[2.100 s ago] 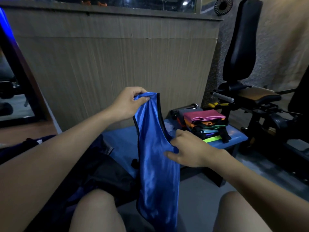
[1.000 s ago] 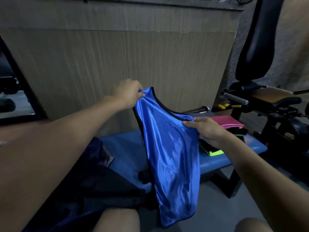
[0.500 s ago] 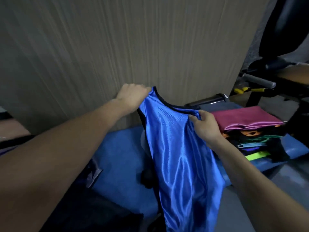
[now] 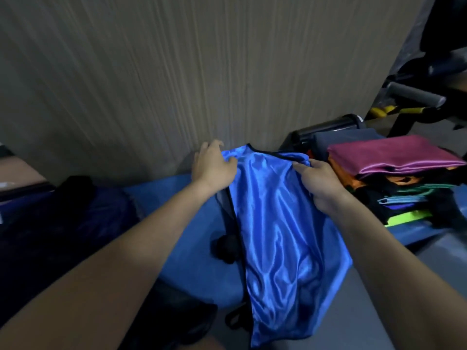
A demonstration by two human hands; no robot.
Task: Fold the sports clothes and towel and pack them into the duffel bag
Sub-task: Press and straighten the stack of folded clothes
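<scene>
A shiny blue sports vest (image 4: 280, 223) with black trim lies lengthwise on the blue padded bench (image 4: 182, 223), its lower end hanging over the front edge. My left hand (image 4: 212, 165) holds the vest's top left corner, thumb on the fabric and fingers spread behind it. My right hand (image 4: 318, 183) pinches the top right corner. The dark navy duffel bag (image 4: 63, 213) sits at the left end of the bench. A stack of folded clothes (image 4: 404, 188), magenta piece on top, stands at the right end.
A wood-grain panel wall (image 4: 202, 72) rises right behind the bench. Gym machine parts with a grey padded roller (image 4: 414, 96) stand at the far right. A small black lump (image 4: 225, 246) lies on the bench beside the vest. Grey floor shows at the lower right.
Both hands have lowered the vest from hanging in the air onto the bench, spreading its top edge. My view has tilted down and closer.
</scene>
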